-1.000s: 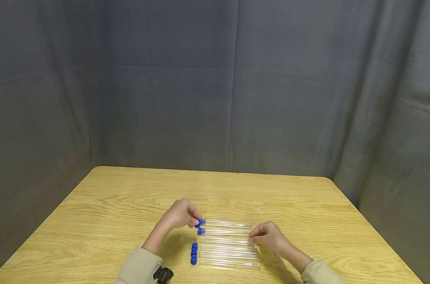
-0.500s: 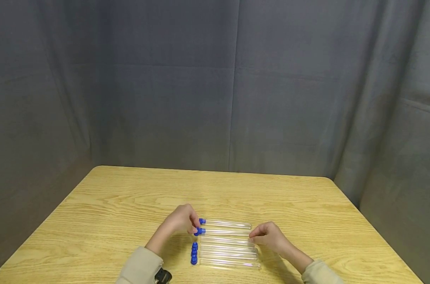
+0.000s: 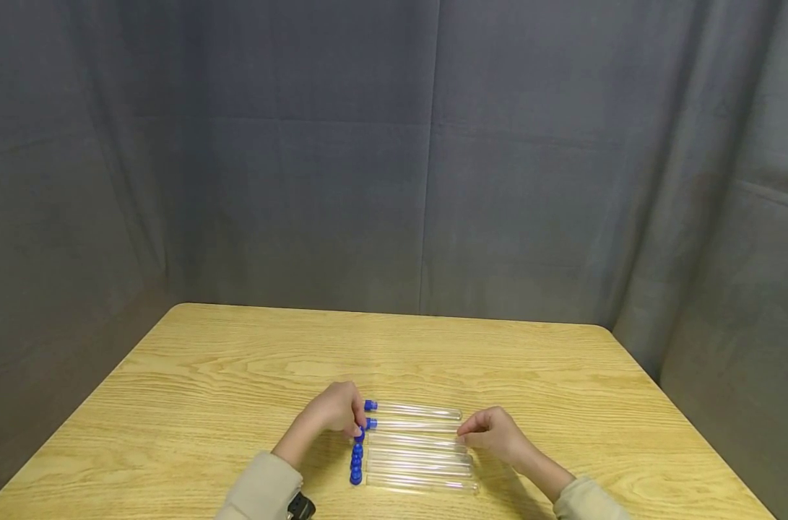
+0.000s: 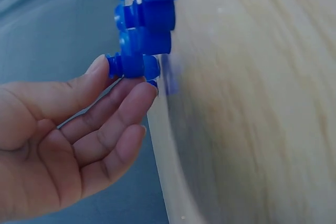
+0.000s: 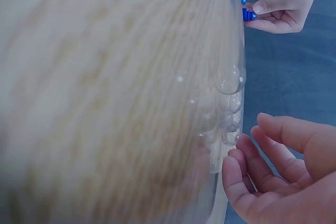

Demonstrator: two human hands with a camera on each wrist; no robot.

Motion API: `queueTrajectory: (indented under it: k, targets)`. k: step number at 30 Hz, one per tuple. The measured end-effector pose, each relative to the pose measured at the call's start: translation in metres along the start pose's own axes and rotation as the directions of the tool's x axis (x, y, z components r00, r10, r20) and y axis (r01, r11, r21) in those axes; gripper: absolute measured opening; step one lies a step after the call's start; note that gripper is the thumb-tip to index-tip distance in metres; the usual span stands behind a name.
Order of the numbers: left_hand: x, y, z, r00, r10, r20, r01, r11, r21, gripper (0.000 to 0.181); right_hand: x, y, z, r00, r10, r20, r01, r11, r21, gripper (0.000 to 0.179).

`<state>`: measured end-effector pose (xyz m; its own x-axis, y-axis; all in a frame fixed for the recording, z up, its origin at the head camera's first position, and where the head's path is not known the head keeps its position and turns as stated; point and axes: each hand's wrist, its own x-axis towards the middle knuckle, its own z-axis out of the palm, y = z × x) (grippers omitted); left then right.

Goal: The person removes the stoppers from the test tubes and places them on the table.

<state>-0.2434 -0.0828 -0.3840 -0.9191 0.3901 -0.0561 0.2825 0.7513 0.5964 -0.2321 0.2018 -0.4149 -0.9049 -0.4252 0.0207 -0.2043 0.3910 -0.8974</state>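
My left hand (image 3: 337, 409) pinches a blue stopper (image 4: 131, 66) between thumb and fingertips, just left of the third test tube (image 3: 413, 440) from the far side, near its mouth. Two farther test tubes (image 3: 420, 411) have blue stoppers at their left ends. Nearer me lie more clear tubes (image 3: 422, 482) with bare mouths, parallel to these. At the closed right ends, my right hand (image 3: 494, 435) has thumb and fingers apart, its fingertips beside the rounded ends (image 5: 231, 137) in the right wrist view.
Several loose blue stoppers (image 3: 356, 464) stand in a row left of the bare tube mouths. All of it lies on a wood-grain table (image 3: 237, 361). Grey curtains (image 3: 341, 180) hang behind and at both sides. A black band (image 3: 300, 505) shows at the left cuff.
The left hand has moved toward the near side with its stopper, from beside the farthest tube, past the second, to the third. The right hand and the tubes have stayed in place.
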Motion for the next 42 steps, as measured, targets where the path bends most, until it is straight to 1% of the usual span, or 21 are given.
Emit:
queueTrajectory:
  k: [3, 12, 19, 27, 31, 35, 38, 42]
  targets:
    - [0.000, -0.001, 0.001, 1.000, -0.005, 0.011, 0.005, 1.000, 0.014, 0.018, 0.000, 0.000, 0.000, 1.000, 0.002, 0.001, -0.002, 1.000, 0.003, 0.016]
    - [0.000, -0.003, 0.004, 0.999, -0.047, 0.022, 0.047, 0.999, 0.004, 0.020, -0.002, -0.003, 0.000, 1.000, 0.008, 0.003, -0.008, 1.000, 0.002, 0.016]
    - [0.001, -0.005, 0.005, 0.998, -0.047, 0.035, 0.047, 0.999, 0.005, 0.020, -0.002, -0.004, 0.000, 1.000, 0.005, 0.003, -0.005, 1.000, -0.006, 0.015]
    - [0.001, -0.003, 0.005, 0.997, -0.061, 0.037, 0.061, 0.998, 0.003, 0.020, -0.002, -0.003, 0.000, 1.000, 0.009, 0.002, -0.009, 1.000, -0.019, 0.014]
    - [0.000, -0.002, 0.004, 0.998, -0.058, 0.037, 0.058, 0.998, 0.000, 0.019, -0.002, -0.001, 0.000, 1.000, 0.011, 0.003, -0.010, 1.000, -0.020, 0.014]
    - [0.000, -0.003, 0.000, 0.999, -0.049, 0.016, 0.049, 0.998, -0.042, 0.016, -0.001, 0.000, -0.001, 1.000, 0.008, 0.009, -0.008, 1.000, -0.004, 0.015]
    - [0.000, -0.003, -0.003, 0.999, -0.043, -0.001, 0.043, 0.993, -0.110, 0.013, 0.000, -0.001, -0.002, 1.000, 0.001, 0.010, -0.001, 1.000, 0.004, 0.016]
    - [0.002, -0.003, -0.008, 0.999, -0.042, -0.012, 0.039, 0.984, -0.171, 0.018, 0.003, -0.004, -0.003, 1.000, -0.006, -0.014, 0.006, 1.000, -0.001, 0.018]
